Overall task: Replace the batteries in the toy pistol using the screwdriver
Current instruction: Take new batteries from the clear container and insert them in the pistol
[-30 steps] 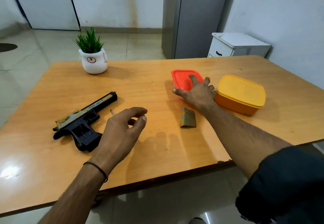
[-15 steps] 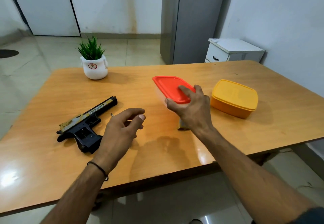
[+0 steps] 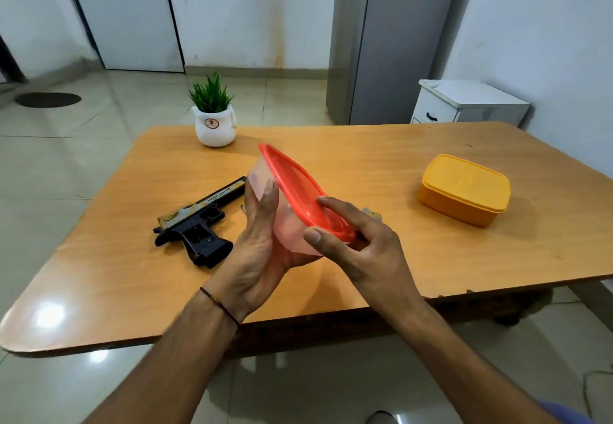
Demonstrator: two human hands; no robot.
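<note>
The toy pistol (image 3: pixel 199 221) lies flat on the table (image 3: pixel 381 158), barrel pointing away and to the right, grip toward the near edge. No hand touches it. A small metal piece (image 3: pixel 243 207) lies just beside its barrel; we cannot tell whether it is a screw. We see no screwdriver in this view.

Change noted: a second ago the red-lidded box (image 3: pixel 298 188) sat on the table beside the yellow box (image 3: pixel 464 188) with only the right hand on it, and the left hand hovered free. The box is now lifted, tilted, and held in both hands above the near part of the table. We judge that the person is about to open it, probably for batteries or the tool; its contents cannot be made out.

The left hand (image 3: pixel 255 258) wraps the clear body from below, thumb along the near wall. The right hand (image 3: pixel 361 248) pinches the lid's near rim, thumb below and forefinger on top.

The pistol is just left of the left hand's fingers, apart from them and lower.
</note>
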